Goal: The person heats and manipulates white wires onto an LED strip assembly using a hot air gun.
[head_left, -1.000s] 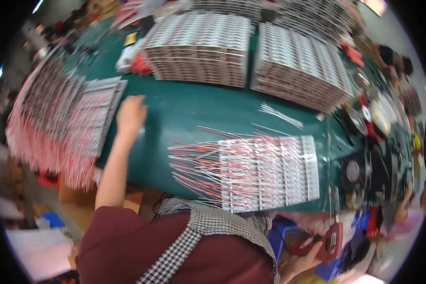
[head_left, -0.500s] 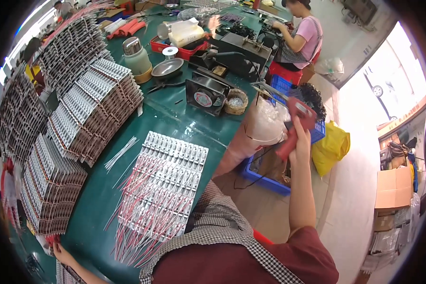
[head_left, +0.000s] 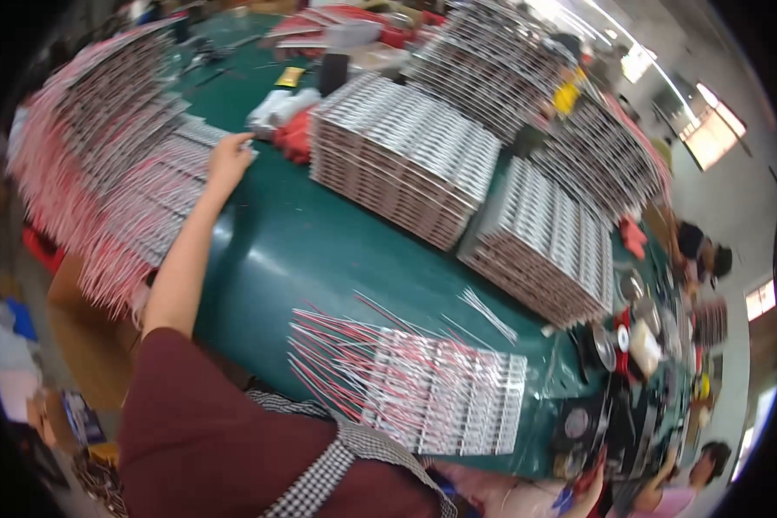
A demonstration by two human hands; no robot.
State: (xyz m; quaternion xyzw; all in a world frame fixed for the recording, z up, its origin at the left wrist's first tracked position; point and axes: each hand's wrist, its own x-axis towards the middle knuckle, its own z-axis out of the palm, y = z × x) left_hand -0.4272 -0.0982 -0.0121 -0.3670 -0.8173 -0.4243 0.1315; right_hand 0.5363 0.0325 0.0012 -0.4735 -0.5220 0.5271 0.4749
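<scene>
My left hand point(head_left: 228, 162) is stretched far out to the left, its fingers closed at the corner of a wired panel point(head_left: 200, 132) on a low stack. The grip is slightly blurred. Red and white wires hang off that stack's near side. At the lower right my right hand point(head_left: 589, 496), partly cut off by the frame edge, is wrapped round a red hot glue gun point(head_left: 594, 470). In front of me lies a panel of silvery modules point(head_left: 501, 388), with loose red and white wires point(head_left: 332, 358) spread across its left part.
Tall stacks of silvery panels point(head_left: 406, 142) point(head_left: 544, 242) stand across the green table point(head_left: 268, 250). A bundle of white wires point(head_left: 489, 313) lies before them. Red gloves point(head_left: 295, 138) sit by one stack. A black fan point(head_left: 577, 421) is at the right, and a co-worker point(head_left: 708, 466) beyond.
The view has swung to the left. My left hand has moved from beside a red item to the wired stack. My right hand still holds the glue gun, now lower at the picture's edge.
</scene>
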